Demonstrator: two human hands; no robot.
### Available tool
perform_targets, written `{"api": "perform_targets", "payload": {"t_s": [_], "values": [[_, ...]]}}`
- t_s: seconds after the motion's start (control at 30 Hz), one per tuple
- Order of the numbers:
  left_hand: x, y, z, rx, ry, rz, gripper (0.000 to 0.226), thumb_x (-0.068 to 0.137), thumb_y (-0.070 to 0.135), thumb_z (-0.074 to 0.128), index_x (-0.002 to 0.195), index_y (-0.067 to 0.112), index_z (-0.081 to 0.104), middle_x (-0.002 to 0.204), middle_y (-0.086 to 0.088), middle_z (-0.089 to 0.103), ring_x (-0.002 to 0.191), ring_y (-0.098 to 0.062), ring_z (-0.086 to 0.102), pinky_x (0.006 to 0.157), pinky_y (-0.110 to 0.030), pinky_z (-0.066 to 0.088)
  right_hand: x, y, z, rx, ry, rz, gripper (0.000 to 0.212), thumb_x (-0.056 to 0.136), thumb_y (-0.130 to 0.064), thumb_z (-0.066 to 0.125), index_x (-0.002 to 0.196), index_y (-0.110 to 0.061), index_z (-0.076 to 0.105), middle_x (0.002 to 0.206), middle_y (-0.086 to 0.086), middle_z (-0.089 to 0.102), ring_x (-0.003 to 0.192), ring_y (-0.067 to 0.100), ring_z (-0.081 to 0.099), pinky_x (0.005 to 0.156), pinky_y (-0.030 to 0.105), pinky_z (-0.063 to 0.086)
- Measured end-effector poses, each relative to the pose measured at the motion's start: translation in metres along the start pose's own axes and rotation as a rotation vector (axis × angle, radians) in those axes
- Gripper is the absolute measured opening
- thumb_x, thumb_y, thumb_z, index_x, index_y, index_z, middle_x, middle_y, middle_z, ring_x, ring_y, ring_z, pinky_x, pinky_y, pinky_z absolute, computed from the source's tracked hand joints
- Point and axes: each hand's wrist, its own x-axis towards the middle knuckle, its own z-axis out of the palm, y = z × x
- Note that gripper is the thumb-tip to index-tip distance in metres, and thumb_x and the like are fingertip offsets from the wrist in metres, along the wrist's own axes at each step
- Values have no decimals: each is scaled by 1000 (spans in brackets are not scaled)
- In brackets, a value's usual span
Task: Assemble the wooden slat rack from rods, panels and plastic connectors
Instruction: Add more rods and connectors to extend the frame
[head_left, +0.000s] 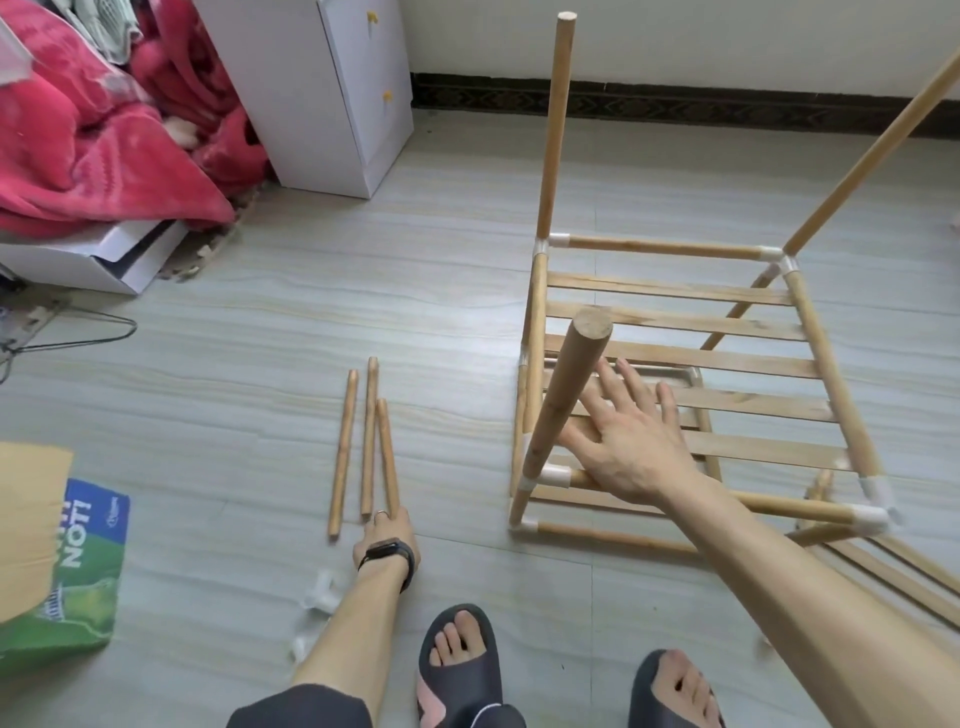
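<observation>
The part-built wooden rack (696, 358) stands on the floor at the right, with slat shelves joined by white plastic connectors (556, 474) and upright rods at its corners. My right hand (628, 441) lies flat with fingers spread on the top slats, just right of the near-left upright rod (566, 395). Three short loose rods (368, 441) lie side by side on the floor to the left. My left hand (384, 535), a watch on its wrist, reaches down to their near ends, and its fingers curl over the end of the rightmost rod (387, 452).
Loose white connectors (319, 597) lie on the floor by my left forearm. Another slat panel (893, 577) lies at the lower right. A white cabinet (311, 93), red blanket (104, 145), white box (104, 260), wire hanger (78, 338) and green-blue bag (78, 571) line the left. My feet are in dark slippers (460, 670).
</observation>
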Motion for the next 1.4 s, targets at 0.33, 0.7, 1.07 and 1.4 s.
{"api": "perform_targets", "payload": {"t_s": [0.33,0.7,1.07,1.4], "values": [[-17,-1,-27,-288,88,58,13,87,20,46,94,30,48,99,-2,61,93,-26,60,81,-35,50,-4,0,-1,46,37,-7,82,79,-85,7,155,-55,1,169,-13,-11,155,11,-15,124,50,-10],[-100,-36,-227,-1113,398,135,20,96,27,50,89,11,62,73,-5,68,55,-20,59,58,-31,50,-21,-4,-22,374,256,-32,53,89,-43,73,136,-22,60,154,5,47,145,26,35,121,44,26],[-333,60,-390,-740,1075,971,24,103,25,38,96,17,60,71,0,62,70,-24,65,67,-39,55,-90,-18,-175,635,825,-179,77,84,-61,64,144,-17,47,142,3,49,126,12,43,102,39,39],[-400,230,-306,-816,504,1283,25,103,37,46,115,18,56,91,-1,68,83,-20,67,81,-42,57,-145,87,-173,906,868,101,47,101,-43,56,61,-23,43,45,-12,40,40,5,37,41,19,32]]}}
